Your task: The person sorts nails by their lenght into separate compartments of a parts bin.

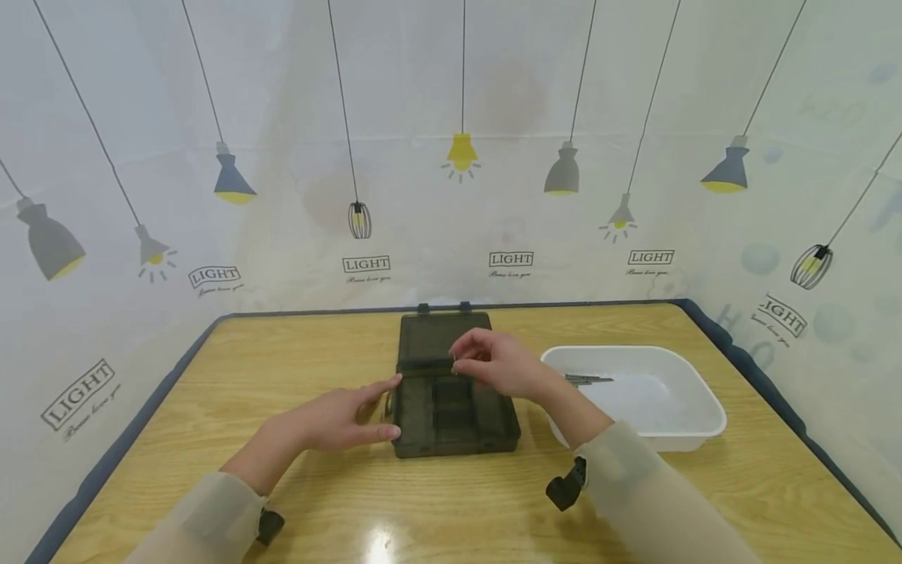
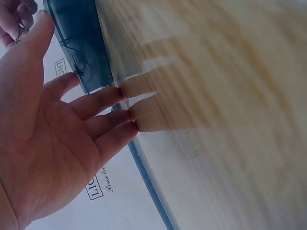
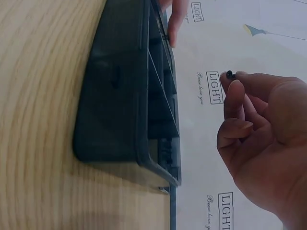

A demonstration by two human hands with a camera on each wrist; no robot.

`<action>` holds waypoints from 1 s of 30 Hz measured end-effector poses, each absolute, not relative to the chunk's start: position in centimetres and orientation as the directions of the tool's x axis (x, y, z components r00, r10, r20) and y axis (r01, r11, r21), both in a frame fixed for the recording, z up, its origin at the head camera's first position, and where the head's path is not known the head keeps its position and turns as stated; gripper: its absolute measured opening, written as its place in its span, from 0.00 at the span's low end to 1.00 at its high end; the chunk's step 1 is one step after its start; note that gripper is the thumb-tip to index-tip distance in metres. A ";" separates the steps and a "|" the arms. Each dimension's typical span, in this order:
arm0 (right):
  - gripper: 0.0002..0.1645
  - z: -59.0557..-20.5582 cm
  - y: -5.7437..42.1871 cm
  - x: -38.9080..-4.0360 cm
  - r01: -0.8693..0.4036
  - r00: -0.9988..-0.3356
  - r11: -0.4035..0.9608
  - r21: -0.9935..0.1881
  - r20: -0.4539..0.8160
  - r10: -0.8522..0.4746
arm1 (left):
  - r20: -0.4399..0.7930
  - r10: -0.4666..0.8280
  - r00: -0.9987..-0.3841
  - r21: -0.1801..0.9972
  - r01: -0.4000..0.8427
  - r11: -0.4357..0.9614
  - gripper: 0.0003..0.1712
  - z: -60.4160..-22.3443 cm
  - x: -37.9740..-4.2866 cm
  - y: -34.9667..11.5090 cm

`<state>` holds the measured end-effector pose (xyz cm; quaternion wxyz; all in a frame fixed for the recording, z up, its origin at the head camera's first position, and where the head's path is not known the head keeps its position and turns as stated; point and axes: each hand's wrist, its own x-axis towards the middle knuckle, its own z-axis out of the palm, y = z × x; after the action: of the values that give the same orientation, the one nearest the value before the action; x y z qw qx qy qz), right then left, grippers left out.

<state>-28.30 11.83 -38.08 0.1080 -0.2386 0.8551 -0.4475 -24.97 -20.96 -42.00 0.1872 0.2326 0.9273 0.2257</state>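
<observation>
A dark, see-through plastic compartment box [image 1: 416, 427] lies with its lid [image 1: 444, 333] folded back toward the wall. At its left side is my left hand [image 1: 338, 423], fingers extended, with the thumb and index finger against the box. Above the compartments, my right hand [image 1: 503, 364] pinches a small dark screw-like piece [image 3: 230, 74] between thumb and fingertip. Dividers [image 3: 160, 81] show in the right wrist view, and small dark shapes lie in the end compartment. What exactly they are is hard to make out.
To the right of the box stands a white plastic tray [image 1: 694, 442], with several thin metal pieces [image 1: 588, 381] near its left side. The wooden table [image 1: 282, 345] ends at a cloth backdrop printed with lamps [image 1: 461, 153].
</observation>
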 end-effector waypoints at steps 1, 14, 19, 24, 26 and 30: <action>0.14 -38.2 11.5 -28.3 -0.311 -0.862 0.488 -0.815 0.026 -0.506 | -0.242 0.515 -0.823 0.503 0.347 0.791 0.55 -42.0 -25.0 -21.0; 0.12 -39.6 8.3 -27.5 -0.290 -0.836 0.465 -0.836 -0.015 -0.549 | -0.254 0.506 -0.825 0.502 0.335 0.798 0.55 -41.8 -24.9 -20.9; 0.14 -40.1 7.6 -27.0 -0.291 -0.837 0.509 -0.810 -0.042 -0.546 | -0.258 0.507 -0.823 0.507 0.331 0.796 0.55 -41.8 -24.7 -20.9; 0.12 -40.4 7.1 -26.7 -0.293 -0.841 0.530 -0.796 -0.050 -0.539 | -0.261 0.510 -0.819 0.509 0.332 0.794 0.55 -41.7 -24.7 -20.9; 0.11 -40.4 7.0 -26.7 -0.294 -0.842 0.538 -0.790 -0.052 -0.537 | -0.260 0.511 -0.819 0.508 0.335 0.794 0.55 -41.7 -24.7 -20.9; 0.10 -40.3 7.0 -26.6 -0.303 -0.846 0.558 -0.773 -0.053 -0.531 | -0.251 0.513 -0.821 0.502 0.343 0.794 0.55 -41.7 -24.7 -20.9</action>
<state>-26.65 6.97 -40.30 0.1413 -0.2394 0.8713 -0.4045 -24.69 -20.86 -41.67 0.1909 0.2308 0.9276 0.2234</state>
